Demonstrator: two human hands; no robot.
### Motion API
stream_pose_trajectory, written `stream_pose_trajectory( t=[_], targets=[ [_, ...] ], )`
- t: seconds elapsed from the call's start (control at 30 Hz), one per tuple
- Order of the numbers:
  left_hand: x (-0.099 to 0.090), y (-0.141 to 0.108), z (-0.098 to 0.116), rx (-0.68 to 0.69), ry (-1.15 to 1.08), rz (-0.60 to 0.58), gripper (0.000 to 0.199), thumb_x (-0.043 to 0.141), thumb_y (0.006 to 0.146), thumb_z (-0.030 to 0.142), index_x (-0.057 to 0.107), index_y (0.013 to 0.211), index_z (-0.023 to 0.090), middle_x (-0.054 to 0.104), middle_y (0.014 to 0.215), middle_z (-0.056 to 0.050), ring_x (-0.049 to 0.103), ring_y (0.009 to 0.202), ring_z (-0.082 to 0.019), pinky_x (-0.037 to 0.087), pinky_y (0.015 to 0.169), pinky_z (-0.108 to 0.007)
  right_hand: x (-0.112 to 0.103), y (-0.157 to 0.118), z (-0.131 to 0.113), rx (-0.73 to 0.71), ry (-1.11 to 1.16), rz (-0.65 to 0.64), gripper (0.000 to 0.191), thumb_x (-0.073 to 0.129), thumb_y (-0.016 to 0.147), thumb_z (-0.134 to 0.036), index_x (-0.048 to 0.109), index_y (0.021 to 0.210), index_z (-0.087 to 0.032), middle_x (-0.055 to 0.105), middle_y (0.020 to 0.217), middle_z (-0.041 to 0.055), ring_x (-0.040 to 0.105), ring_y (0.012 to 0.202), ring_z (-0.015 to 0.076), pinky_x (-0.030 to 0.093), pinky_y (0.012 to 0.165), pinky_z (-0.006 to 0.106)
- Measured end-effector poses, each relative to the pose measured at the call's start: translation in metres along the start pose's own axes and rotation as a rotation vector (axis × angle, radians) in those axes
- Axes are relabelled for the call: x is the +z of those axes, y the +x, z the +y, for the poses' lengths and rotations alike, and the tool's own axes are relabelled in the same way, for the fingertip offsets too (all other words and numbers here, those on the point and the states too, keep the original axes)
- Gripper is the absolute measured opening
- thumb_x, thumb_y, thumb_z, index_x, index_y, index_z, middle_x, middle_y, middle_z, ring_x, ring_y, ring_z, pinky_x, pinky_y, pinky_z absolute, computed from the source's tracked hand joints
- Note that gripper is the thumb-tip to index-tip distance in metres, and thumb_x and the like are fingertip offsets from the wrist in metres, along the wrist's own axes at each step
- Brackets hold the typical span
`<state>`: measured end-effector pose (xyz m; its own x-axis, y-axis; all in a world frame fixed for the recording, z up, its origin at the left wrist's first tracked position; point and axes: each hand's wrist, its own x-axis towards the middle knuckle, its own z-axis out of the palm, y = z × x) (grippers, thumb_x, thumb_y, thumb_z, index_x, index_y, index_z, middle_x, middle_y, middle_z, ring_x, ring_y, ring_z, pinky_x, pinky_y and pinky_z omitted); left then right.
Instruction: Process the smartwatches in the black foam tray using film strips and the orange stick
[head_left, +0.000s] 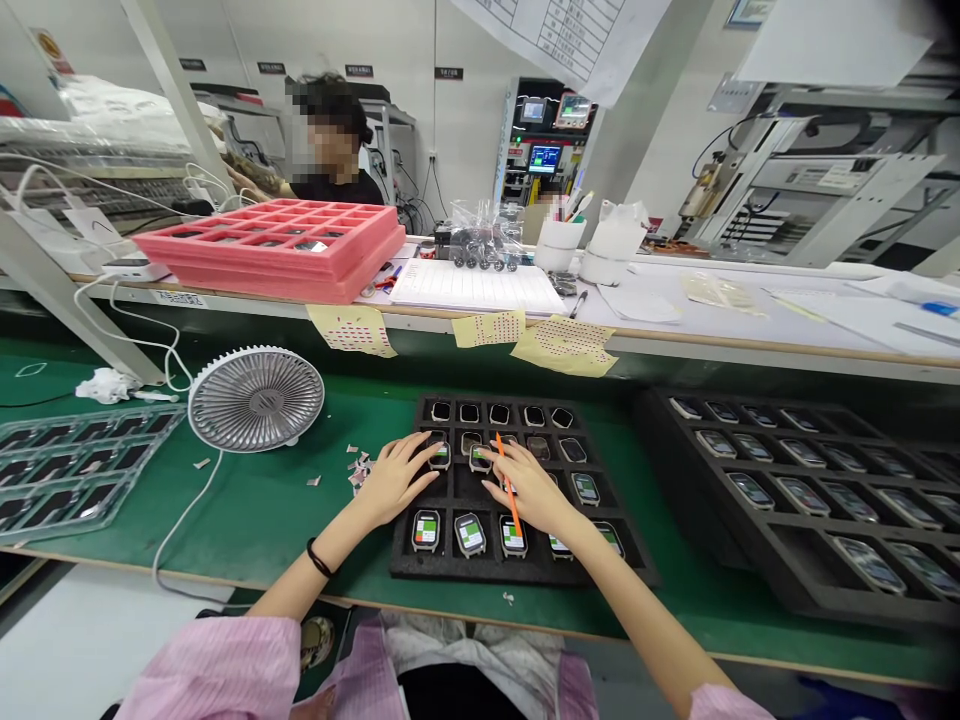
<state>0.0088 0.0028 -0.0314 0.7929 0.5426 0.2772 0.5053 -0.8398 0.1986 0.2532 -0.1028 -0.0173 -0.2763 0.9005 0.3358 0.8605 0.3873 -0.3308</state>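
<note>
While the left hand (397, 480) and the right hand (525, 487) lie over a black foam tray (487, 572) on the green bench mat (247, 530), the left hand stays open, its fingers stretched out and their tips on a smartwatch (440, 455). The right hand spreads its fingers across the middle of the tray, near another watch (480, 458), and holds an orange stick (515, 522) against its palm side, the stick's tip pointing up past the fingers. The tray's square pockets hold rows of watches, and those in the bottom row (425, 530) show green and white screens. A second black tray (750, 500) of watches sits to the right, and a white desk fan (255, 398) stands to the left beside a clear plastic tray (75, 470). Beyond the bench, a co-worker (334, 140) sits behind a pink foam tray (266, 245).
</note>
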Motion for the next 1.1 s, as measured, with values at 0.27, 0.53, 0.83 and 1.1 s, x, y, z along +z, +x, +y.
stream_pose_trajectory(
  t=[0.27, 0.53, 0.83, 1.1],
  targets=[
    [-0.0008, -0.0015, 0.0000, -0.002, -0.006, 0.016, 0.046, 0.029, 0.098, 0.046, 0.040, 0.139, 0.028, 0.041, 0.145, -0.007, 0.037, 0.132, -0.025, 0.033, 0.105, -0.043, 0.0030, -0.0009, -0.0003, -0.001, -0.008, -0.012, 0.005, 0.052, 0.090, -0.026, 0.053, 0.086, -0.022, 0.066, 0.109, 0.0081, 0.051, 0.123, 0.0263, 0.037, 0.107, 0.056],
    [-0.0016, -0.0018, 0.0011, -0.016, -0.008, -0.009, 0.047, 0.028, 0.098, 0.046, 0.040, 0.138, 0.024, 0.040, 0.146, -0.009, 0.035, 0.133, -0.025, 0.032, 0.106, -0.044, 0.0025, -0.0017, 0.0020, 0.006, -0.003, 0.025, 0.018, 0.049, 0.091, -0.025, 0.052, 0.108, -0.023, 0.065, 0.085, 0.0043, 0.054, 0.120, 0.0259, 0.038, 0.106, 0.055],
    [-0.0030, -0.0039, 0.0048, 0.022, -0.008, 0.015, 0.043, 0.029, 0.098, 0.044, 0.046, 0.133, 0.027, 0.042, 0.144, -0.008, 0.038, 0.131, -0.025, 0.034, 0.104, -0.045, -0.0002, -0.0040, -0.0046, 0.008, -0.002, -0.002, 0.014, 0.050, 0.091, -0.027, 0.054, 0.104, -0.024, 0.067, 0.090, 0.0052, 0.051, 0.124, 0.0246, 0.038, 0.107, 0.053],
    [-0.0020, -0.0053, 0.0038, 0.005, -0.002, 0.017, 0.043, 0.031, 0.098, 0.044, 0.046, 0.133, 0.025, 0.042, 0.144, -0.008, 0.038, 0.132, -0.025, 0.034, 0.105, -0.044, 0.0019, -0.0006, -0.0020, 0.012, -0.013, -0.034, 0.007, 0.053, 0.089, -0.025, 0.053, 0.095, -0.022, 0.066, 0.101, 0.0080, 0.048, 0.126, 0.0271, 0.036, 0.108, 0.055]
  ],
)
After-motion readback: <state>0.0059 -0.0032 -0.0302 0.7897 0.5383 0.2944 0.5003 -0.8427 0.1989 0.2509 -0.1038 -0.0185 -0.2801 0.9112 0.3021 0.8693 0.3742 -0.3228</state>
